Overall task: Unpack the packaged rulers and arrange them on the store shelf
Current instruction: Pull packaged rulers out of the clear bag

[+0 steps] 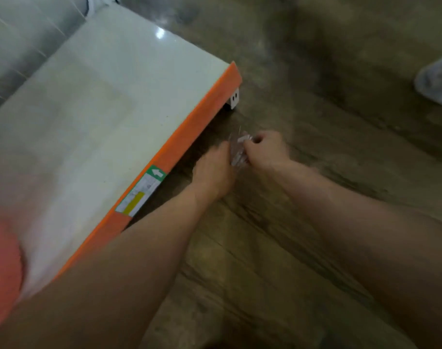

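Head view, heavy motion blur. Both hands meet low in front of the shelf, over the wood-look floor. A small clear packet sits between them, close to the shelf's orange edge strip but apart from it. Its contents show only as pale streaks, so rulers cannot be confirmed. The left hand holds the packet's near side. The right hand has its fingers curled on the upper end, a narrow pinching grip on the wrapper. Finger detail is too blurred to say more. Judgement: the step in hand is opening the wrapper, and the pose reads as pulling or tearing at the top. Progress looks early. The visible white shelf surface carries no rulers, and a price label marks the front strip. Left to do: free the contents, then lay them on the shelf, then any further packets, none of which are in view. A blurred grey object lies at the right edge, unidentified.
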Tool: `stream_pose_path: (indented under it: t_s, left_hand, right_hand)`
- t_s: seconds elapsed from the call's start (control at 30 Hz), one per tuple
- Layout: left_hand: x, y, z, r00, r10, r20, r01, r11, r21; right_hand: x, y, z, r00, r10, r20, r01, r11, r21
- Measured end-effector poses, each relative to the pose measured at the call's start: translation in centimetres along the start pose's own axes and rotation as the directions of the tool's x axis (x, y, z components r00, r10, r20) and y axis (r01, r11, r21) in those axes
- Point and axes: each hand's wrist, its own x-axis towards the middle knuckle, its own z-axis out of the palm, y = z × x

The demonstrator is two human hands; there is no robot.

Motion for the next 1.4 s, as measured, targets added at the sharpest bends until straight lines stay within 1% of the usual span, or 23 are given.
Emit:
stream_pose_path:
  t_s: [0.07,0.17,0.3,0.43,0.53,0.73,0.8,0.93,1.0,1.1,1.17,1.23,1.33,1.4]
  left_hand:
    - [-1.8,2.2,-2.1,0.999,0.001,0.044,0.000,1.000,-0.027]
    - [-4.7,5.5,-6.3,0.996,0.022,0.087,-0.017,0.998,-0.058]
    - [-9.1,9.5,-14.2,0.999,0.018,0.050,-0.014,0.997,-0.075]
    - [-13.6,13.7,-24.9,0.999,0.040,0.014,-0.039,0.993,-0.115]
    - [-17.6,17.2,-34.0,0.999,0.014,-0.032,-0.018,0.993,-0.115]
    - [-25.9,23.6,-50.6,0.988,0.007,-0.152,-0.023,0.994,-0.104]
    - [-28.5,25.3,-55.1,0.977,0.014,-0.211,-0.040,0.992,-0.118]
    - [-33.2,28.4,-62.5,0.952,0.005,-0.307,-0.042,0.993,-0.113]
    - [-35.1,29.4,-65.6,0.933,-0.047,-0.356,-0.023,0.982,-0.189]
    - [-37.9,30.2,-70.2,0.881,-0.151,-0.448,-0.007,0.943,-0.332]
    - [-40.0,30.3,-72.9,0.857,-0.163,-0.489,-0.033,0.929,-0.368]
    - [-42.2,30.3,-75.4,0.828,-0.178,-0.531,-0.070,0.908,-0.414]
    - [-45.3,30.0,-78.9,0.753,-0.252,-0.608,-0.114,0.860,-0.497]
    - [-47.1,29.5,-80.7,0.708,-0.297,-0.641,-0.171,0.809,-0.563]
  right_hand:
    - [-2.3,-0.9,-2.3,0.999,0.033,0.011,-0.033,0.999,0.024]
    - [-6.4,-3.4,-6.2,0.998,0.067,0.002,-0.067,0.991,0.114]
    - [-12.3,-9.3,-11.7,0.999,0.030,-0.040,-0.025,0.993,0.118]
    - [-18.2,-17.2,-17.4,0.998,-0.021,-0.052,0.029,0.987,0.157]
    - [-23.0,-24.0,-22.2,0.996,-0.080,-0.027,0.083,0.980,0.181]
    - [-32.3,-37.4,-31.8,0.955,-0.291,-0.047,0.295,0.939,0.178]
    - [-35.2,-41.4,-34.6,0.931,-0.363,-0.045,0.365,0.914,0.179]
    - [-41.2,-48.0,-39.6,0.881,-0.473,0.019,0.458,0.861,0.221]
    - [-43.7,-50.7,-41.4,0.837,-0.546,0.034,0.525,0.820,0.228]
    - [-46.5,-54.7,-42.7,0.782,-0.622,0.034,0.581,0.749,0.319]
    - [-48.3,-57.5,-43.2,0.754,-0.653,0.067,0.588,0.718,0.373]
    - [-50.3,-60.1,-43.4,0.695,-0.712,0.103,0.625,0.669,0.402]
    - [-53.7,-63.5,-43.4,0.597,-0.795,0.109,0.670,0.569,0.477]
    - [-55.5,-65.4,-43.0,0.565,-0.818,0.110,0.661,0.528,0.534]
